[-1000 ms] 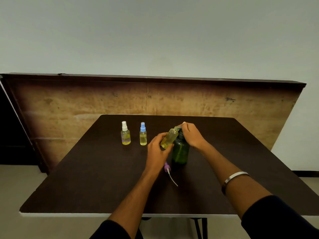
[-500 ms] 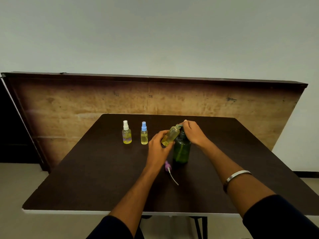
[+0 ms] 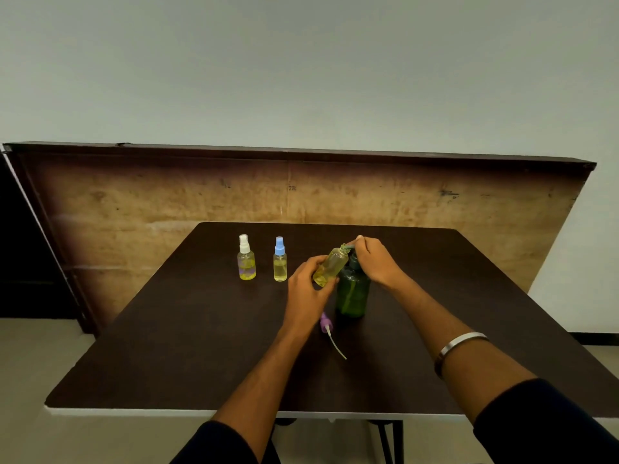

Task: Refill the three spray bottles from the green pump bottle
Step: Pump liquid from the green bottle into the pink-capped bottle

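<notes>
My left hand (image 3: 306, 286) grips an uncapped small bottle (image 3: 331, 266) of yellow liquid, tilted with its mouth up against the spout of the green pump bottle (image 3: 351, 294). That green bottle stands upright on the dark table (image 3: 187, 346). My right hand (image 3: 373, 261) sits on top of its pump head, fingers curled over it. The purple spray cap (image 3: 325, 323) with its dip tube lies on the table just in front of the green bottle. Two capped spray bottles stand to the left: one with a white cap (image 3: 247, 259), one with a blue cap (image 3: 280, 261).
A wooden board (image 3: 167, 202) leans against the wall right behind the table. The table's white front edge (image 3: 134, 411) runs close to my body. Floor shows on both sides.
Both hands keep the same hold on the small bottle and the pump head. Only the view has shifted slightly.
</notes>
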